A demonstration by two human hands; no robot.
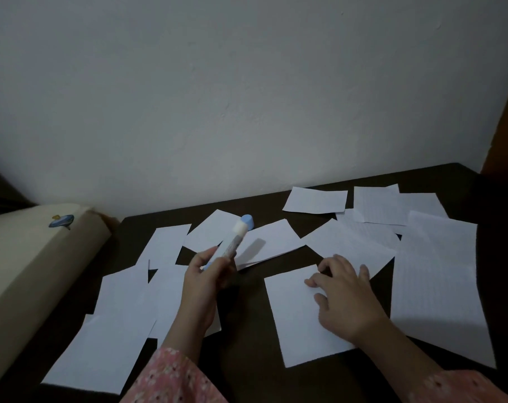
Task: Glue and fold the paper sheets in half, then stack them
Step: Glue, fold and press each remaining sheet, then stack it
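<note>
With the left hand (206, 274) gripping the uncapped white glue stick (231, 242) at twelve o'clock and the right hand's (344, 298) straight fingers (314, 282) pressing the small white paper sheet (296, 318) on the dark bench (247, 359), a slip risked a crooked fold.

Dark table (276, 382), scattered paper sheets (299, 315), blue cap (248, 221)
</note>
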